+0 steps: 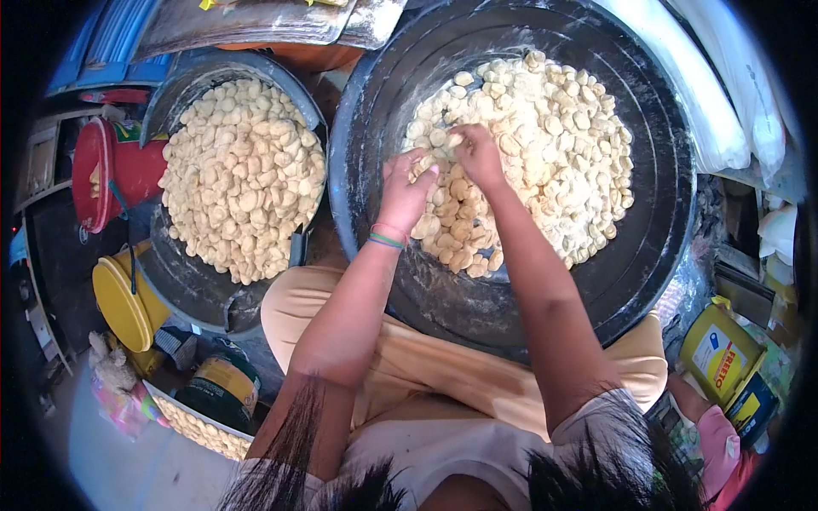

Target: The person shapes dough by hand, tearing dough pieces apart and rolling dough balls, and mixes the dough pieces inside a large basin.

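Note:
In a wide black tub (656, 255) in front of me lie many small round pale dough pieces (588, 162), dusted with flour. My left hand (407, 183) is over the near left part of the heap, its fingers curled around dough pieces (421, 167). Close beside it, my right hand (479, 153) has its fingertips pinched together on what looks like one dough piece (455, 140). Below the hands, some darker dough pieces (464, 223) show little flour. Coloured bands circle my left wrist.
Left of the tub, a second dark basin (192, 281) is heaped with dough pieces. Beyond it are a red bucket (95, 175) and a yellow bucket (123, 302). Filled plastic bags (690, 85) lie at the far right. Another person's pink sleeve (717, 439) shows at the lower right.

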Tool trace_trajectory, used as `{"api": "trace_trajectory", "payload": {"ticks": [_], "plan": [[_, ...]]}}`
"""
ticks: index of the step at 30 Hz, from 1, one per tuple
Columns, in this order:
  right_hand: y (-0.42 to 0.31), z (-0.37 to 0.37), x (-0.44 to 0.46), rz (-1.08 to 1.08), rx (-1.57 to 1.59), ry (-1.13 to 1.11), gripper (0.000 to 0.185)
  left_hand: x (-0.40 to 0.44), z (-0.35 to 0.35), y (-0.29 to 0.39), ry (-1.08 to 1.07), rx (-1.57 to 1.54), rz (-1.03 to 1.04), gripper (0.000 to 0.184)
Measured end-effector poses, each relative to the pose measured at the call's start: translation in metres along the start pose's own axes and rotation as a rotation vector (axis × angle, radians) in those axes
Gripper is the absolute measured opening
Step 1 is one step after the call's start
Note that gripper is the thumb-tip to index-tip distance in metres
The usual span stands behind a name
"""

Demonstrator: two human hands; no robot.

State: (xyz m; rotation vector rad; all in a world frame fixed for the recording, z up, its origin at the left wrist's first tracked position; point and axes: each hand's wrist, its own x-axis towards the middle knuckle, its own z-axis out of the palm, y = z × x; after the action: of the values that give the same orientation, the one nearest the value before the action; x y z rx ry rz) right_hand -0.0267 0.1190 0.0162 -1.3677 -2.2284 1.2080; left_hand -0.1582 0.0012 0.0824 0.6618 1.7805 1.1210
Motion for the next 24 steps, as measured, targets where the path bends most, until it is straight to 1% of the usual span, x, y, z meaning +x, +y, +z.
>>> {"api": "trace_trajectory", "payload": {"ticks": [1,2,3,4,5,6,7,9,10,11,13,14,16,17,18,19,21,22,24], "plan": [[-0.015,-0.005,-0.009,-0.043,0.218,-0.047,0.053,0.0,0.005,0.004,-0.006,-0.158,-0.035,0.039],[-0.041,-0.009,-0.024,-0.126,0.316,-0.067,0.053,-0.003,0.008,0.006,-0.012,-0.314,-0.076,0.037],[-0.068,-0.017,-0.042,-0.207,0.418,-0.086,0.053,-0.006,0.007,0.009,-0.076,-0.297,-0.13,0.035],[-0.084,-0.028,-0.054,-0.12,0.467,-0.14,0.051,-0.008,0.004,0.013,-0.142,-0.274,-0.18,0.033],[-0.079,-0.031,-0.055,-0.058,0.466,-0.143,0.05,-0.01,0.001,0.018,-0.208,-0.248,-0.227,0.031],[-0.067,-0.039,-0.054,0.003,0.466,-0.148,0.049,-0.014,0.003,0.024,-0.201,-0.24,-0.223,0.023],[-0.052,-0.05,-0.05,0.062,0.465,-0.153,0.048,-0.015,0.002,0.023,-0.176,-0.241,-0.212,0.022],[0.019,-0.053,-0.029,0.213,0.454,-0.069,0.052,-0.015,-0.001,0.021,-0.122,-0.25,-0.187,0.021],[0.027,-0.069,-0.023,0.192,0.258,-0.12,0.053,-0.011,-0.006,0.018,-0.115,-0.089,-0.178,0.026],[0.032,-0.083,-0.016,0.168,0.062,-0.169,0.055,-0.009,-0.005,0.013,-0.078,0.064,-0.035,0.029],[0.054,-0.085,-0.002,0.032,-0.311,0.116,0.065,-0.01,-0.001,0.005,-0.004,0.369,0.235,0.034],[0.06,-0.085,0.002,0.153,-0.352,0.196,0.069,-0.011,0.0,0.004,-0.042,0.317,0.162,0.038],[0.068,-0.067,0.005,0.2,-0.641,0.142,0.073,-0.011,0.003,0.007,-0.117,0.211,0.023,0.044],[0.073,-0.054,0.006,0.224,-0.782,0.116,0.074,-0.008,0.003,0.005,-0.107,0.209,0.04,0.043],[0.07,-0.04,0.008,0.33,-0.727,0.129,0.064,-0.005,0.001,0.002,-0.098,0.205,0.057,0.042],[0.058,-0.035,0.011,0.382,-0.697,0.102,0.059,-0.004,0.0,0.001,-0.091,0.201,0.073,0.041],[0.037,-0.027,0.016,0.489,-0.636,0.052,0.049,-0.005,0.0,0.005,-0.117,0.162,0.04,0.038],[0.027,-0.02,0.011,0.414,-0.704,0.092,0.034,-0.006,0.0,0.008,-0.131,0.144,0.027,0.037],[0.019,-0.019,-0.006,0.235,-0.71,-0.013,0.027,-0.006,0.001,0.006,-0.154,0.107,0.002,0.036]]}}
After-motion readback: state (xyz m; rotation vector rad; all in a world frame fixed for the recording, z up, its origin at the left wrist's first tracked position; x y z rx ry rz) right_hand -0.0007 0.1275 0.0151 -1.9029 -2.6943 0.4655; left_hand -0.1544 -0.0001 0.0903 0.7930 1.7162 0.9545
